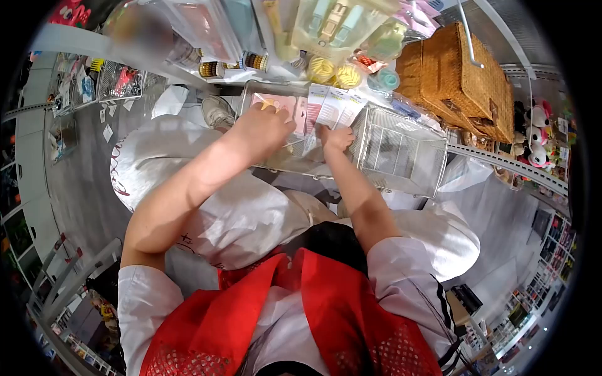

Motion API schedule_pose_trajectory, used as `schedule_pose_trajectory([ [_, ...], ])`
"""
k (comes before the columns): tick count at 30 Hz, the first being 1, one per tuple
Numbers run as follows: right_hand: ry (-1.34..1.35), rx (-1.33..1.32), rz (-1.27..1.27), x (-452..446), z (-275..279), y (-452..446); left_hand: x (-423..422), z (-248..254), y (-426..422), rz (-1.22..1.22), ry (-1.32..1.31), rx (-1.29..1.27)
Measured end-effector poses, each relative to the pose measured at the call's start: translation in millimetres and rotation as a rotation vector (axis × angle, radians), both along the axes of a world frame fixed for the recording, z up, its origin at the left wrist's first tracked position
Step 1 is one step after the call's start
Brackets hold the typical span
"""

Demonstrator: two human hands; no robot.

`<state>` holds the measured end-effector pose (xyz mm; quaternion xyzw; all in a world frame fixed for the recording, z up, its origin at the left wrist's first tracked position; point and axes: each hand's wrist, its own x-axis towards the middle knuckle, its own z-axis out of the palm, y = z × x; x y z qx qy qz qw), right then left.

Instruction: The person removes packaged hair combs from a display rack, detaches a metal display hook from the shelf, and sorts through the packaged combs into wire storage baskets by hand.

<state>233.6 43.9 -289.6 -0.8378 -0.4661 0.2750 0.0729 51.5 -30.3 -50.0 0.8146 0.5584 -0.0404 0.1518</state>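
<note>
My left hand (266, 128) reaches into the left part of a wire mesh basket (282, 168), over pink packages (301, 116); a yellow item (269, 103) shows by its fingers. What those fingers hold, if anything, is hard to make out. On the right, my right hand (337, 138) has its fingers at the lower edge of white carded packs (338, 108) with pink and white comb-like items, which stand upright in the basket. Beside it is a second wire basket section (401, 150) with a few flat things at its bottom.
A brown woven basket (458, 81) stands on the shelf at the right, under a metal hook (473, 56). Packaged goods (335, 25) hang above, with yellow coiled items (348, 75) beneath. My knees flank the wire baskets; wire bins (122, 81) hang at the left.
</note>
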Motion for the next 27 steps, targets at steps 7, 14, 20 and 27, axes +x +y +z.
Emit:
schedule_pose_trajectory([
  [7,0.379,0.318,0.186,12.4,13.6,-5.4,-7.6,-12.5,4.2,-0.002,0.058,-0.079],
  [14,1.452,-0.105,0.153,40.2,114.8,-7.4,-11.6,-59.3,16.0,0.279,-0.535,-0.197],
  [20,1.469,-0.216,0.180,-11.8,162.1,-44.8,13.6,-55.8,-5.5,0.844,-1.537,-0.933],
  [27,0.388,0.614,0.578,7.7,50.4,25.1,13.8,-28.0,-20.5,1.055,-1.677,-0.831],
])
